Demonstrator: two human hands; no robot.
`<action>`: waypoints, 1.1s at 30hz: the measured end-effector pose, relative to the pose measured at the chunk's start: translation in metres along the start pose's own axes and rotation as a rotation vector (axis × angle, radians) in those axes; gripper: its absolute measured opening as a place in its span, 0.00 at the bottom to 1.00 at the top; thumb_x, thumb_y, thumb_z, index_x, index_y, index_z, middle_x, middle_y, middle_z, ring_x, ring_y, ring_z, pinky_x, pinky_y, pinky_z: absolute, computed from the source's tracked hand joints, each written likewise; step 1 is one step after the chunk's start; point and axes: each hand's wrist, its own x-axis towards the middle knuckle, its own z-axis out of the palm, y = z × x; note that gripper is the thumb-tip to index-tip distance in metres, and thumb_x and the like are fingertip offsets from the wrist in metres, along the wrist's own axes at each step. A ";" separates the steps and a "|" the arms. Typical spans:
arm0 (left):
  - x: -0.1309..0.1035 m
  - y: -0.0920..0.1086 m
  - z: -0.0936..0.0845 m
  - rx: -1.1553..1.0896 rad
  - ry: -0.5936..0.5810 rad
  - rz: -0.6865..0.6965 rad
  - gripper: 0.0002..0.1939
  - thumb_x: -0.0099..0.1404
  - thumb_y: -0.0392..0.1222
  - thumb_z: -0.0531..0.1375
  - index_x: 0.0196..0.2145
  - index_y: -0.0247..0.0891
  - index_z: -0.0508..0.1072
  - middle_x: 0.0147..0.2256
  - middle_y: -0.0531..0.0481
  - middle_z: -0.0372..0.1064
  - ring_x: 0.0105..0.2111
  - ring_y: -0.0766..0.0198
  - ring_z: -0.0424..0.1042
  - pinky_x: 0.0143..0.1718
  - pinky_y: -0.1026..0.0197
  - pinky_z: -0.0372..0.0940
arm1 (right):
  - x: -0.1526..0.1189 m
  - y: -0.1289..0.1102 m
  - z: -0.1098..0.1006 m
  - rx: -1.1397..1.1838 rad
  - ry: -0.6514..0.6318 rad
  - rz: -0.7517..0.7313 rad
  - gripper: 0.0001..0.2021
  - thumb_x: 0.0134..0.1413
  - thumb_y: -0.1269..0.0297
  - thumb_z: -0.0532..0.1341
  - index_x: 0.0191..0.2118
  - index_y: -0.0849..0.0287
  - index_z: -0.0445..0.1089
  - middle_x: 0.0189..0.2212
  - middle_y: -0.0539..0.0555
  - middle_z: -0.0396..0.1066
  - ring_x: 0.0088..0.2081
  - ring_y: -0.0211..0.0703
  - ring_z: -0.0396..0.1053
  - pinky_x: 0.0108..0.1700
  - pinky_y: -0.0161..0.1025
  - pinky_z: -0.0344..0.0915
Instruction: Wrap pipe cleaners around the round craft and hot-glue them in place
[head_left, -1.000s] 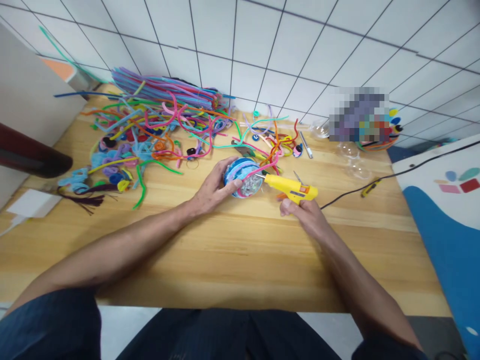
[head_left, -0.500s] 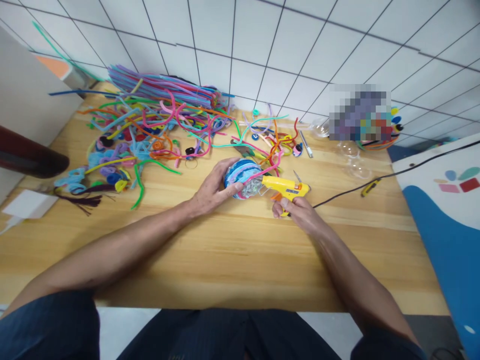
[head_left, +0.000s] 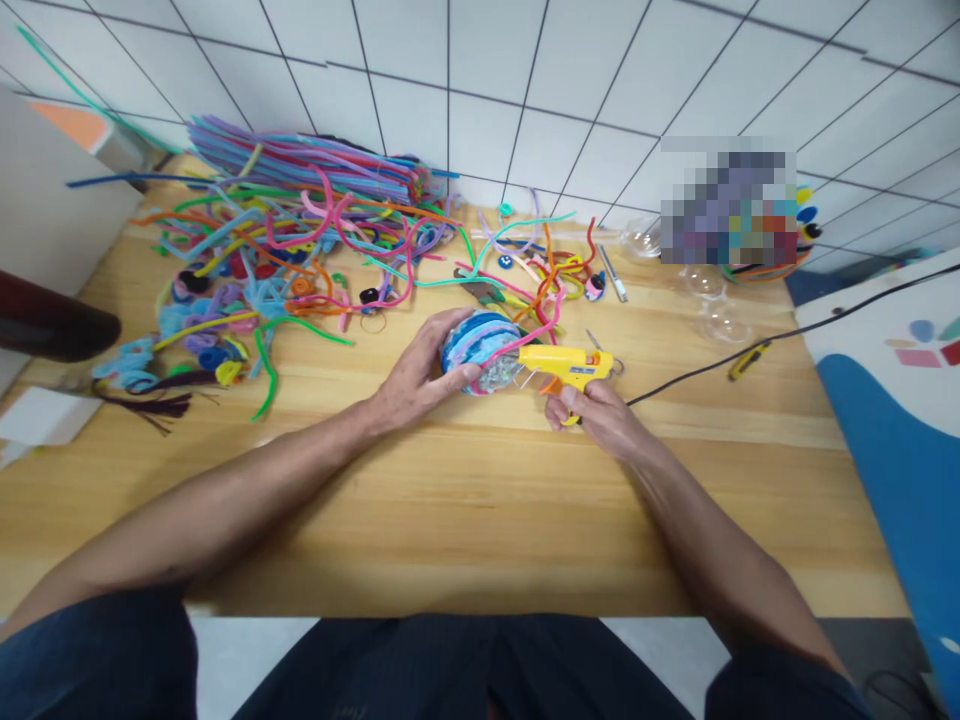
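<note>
Spreading wooden table point(head_left: 465, 510): pale and wide, under all the craft stuff.
Messy pipe cleaner heap point(head_left: 266, 297): lots of colors, at the back left.
Left hand point(head_left: 420, 372): curled around the striped ball point(head_left: 474, 338), thumb near the bare part. If that thumb slips toward the tip, hot glue could burn it.
Right hand point(head_left: 600, 415): wrapped around the handle of the yellow glue gun point(head_left: 562, 361).
Yellow glue gun: pointing at the ball's bare side; I can't tell if the tip touches. A tug on its black cord point(head_left: 697, 373) could make the glue go crooked.
Striped ball: at the middle of the table, blue bands on one side. A loose grip could let it roll.
Pink pipe cleaner point(head_left: 553, 322): along the bands, end sticking out. If bumped, it could pop off.
</note>
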 end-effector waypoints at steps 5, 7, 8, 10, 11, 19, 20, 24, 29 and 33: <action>0.000 0.001 -0.001 0.008 -0.004 -0.037 0.39 0.79 0.62 0.67 0.78 0.48 0.64 0.74 0.35 0.69 0.75 0.40 0.70 0.78 0.34 0.66 | 0.000 0.000 0.001 -0.004 0.014 -0.010 0.33 0.60 0.27 0.74 0.32 0.54 0.69 0.24 0.45 0.63 0.27 0.40 0.64 0.31 0.42 0.63; 0.000 0.002 -0.001 0.006 -0.004 -0.046 0.39 0.79 0.63 0.67 0.78 0.48 0.65 0.74 0.36 0.69 0.74 0.40 0.70 0.78 0.35 0.66 | 0.000 0.000 0.001 0.005 0.019 -0.014 0.33 0.60 0.27 0.74 0.31 0.53 0.67 0.24 0.44 0.61 0.27 0.39 0.64 0.30 0.41 0.63; 0.000 0.002 -0.001 0.004 -0.003 -0.049 0.39 0.79 0.63 0.67 0.78 0.48 0.65 0.74 0.36 0.69 0.74 0.40 0.70 0.78 0.35 0.66 | 0.000 0.000 0.001 0.011 0.022 -0.014 0.33 0.60 0.28 0.74 0.31 0.53 0.66 0.24 0.44 0.61 0.27 0.39 0.64 0.30 0.41 0.63; 0.000 0.002 -0.001 -0.002 -0.005 -0.053 0.39 0.78 0.63 0.68 0.78 0.49 0.65 0.74 0.37 0.69 0.74 0.40 0.70 0.78 0.35 0.66 | 0.000 0.001 0.001 0.021 0.030 -0.016 0.33 0.60 0.28 0.75 0.31 0.53 0.65 0.24 0.43 0.60 0.26 0.39 0.63 0.30 0.41 0.63; 0.000 0.002 0.000 -0.006 -0.007 -0.054 0.39 0.78 0.63 0.68 0.78 0.49 0.65 0.74 0.37 0.69 0.74 0.40 0.71 0.78 0.35 0.66 | 0.000 0.001 0.001 0.024 0.034 -0.020 0.33 0.59 0.28 0.75 0.31 0.53 0.66 0.24 0.43 0.60 0.26 0.38 0.63 0.30 0.41 0.63; 0.001 0.002 0.001 -0.033 0.010 -0.048 0.38 0.77 0.63 0.68 0.77 0.50 0.67 0.73 0.36 0.70 0.73 0.39 0.72 0.77 0.32 0.68 | 0.000 0.006 0.001 0.030 0.027 -0.038 0.31 0.60 0.29 0.75 0.36 0.54 0.71 0.23 0.43 0.60 0.25 0.38 0.60 0.29 0.40 0.63; 0.001 0.002 0.000 -0.026 0.009 -0.044 0.38 0.77 0.63 0.69 0.77 0.50 0.67 0.73 0.36 0.70 0.73 0.39 0.72 0.77 0.32 0.68 | 0.000 0.006 0.001 0.021 0.015 -0.041 0.31 0.60 0.28 0.75 0.36 0.54 0.71 0.23 0.43 0.61 0.25 0.38 0.60 0.29 0.40 0.63; 0.001 0.002 -0.001 0.002 0.006 -0.047 0.39 0.77 0.63 0.69 0.77 0.49 0.67 0.74 0.36 0.70 0.74 0.39 0.71 0.78 0.33 0.66 | 0.000 0.006 -0.001 -0.027 -0.019 -0.062 0.32 0.62 0.28 0.73 0.33 0.54 0.70 0.23 0.44 0.63 0.26 0.38 0.62 0.30 0.40 0.63; 0.001 0.002 -0.001 -0.003 0.007 -0.060 0.40 0.76 0.63 0.70 0.77 0.47 0.68 0.73 0.35 0.70 0.74 0.39 0.71 0.79 0.34 0.65 | -0.001 0.010 -0.003 -0.102 -0.015 -0.104 0.32 0.66 0.29 0.70 0.30 0.54 0.68 0.23 0.47 0.66 0.27 0.40 0.64 0.31 0.41 0.64; 0.000 0.002 0.000 -0.012 0.001 -0.027 0.39 0.77 0.62 0.70 0.77 0.48 0.67 0.73 0.36 0.70 0.74 0.40 0.71 0.79 0.35 0.65 | -0.002 0.013 -0.004 -0.110 0.005 -0.115 0.32 0.66 0.28 0.70 0.30 0.54 0.69 0.23 0.47 0.66 0.26 0.39 0.63 0.31 0.42 0.65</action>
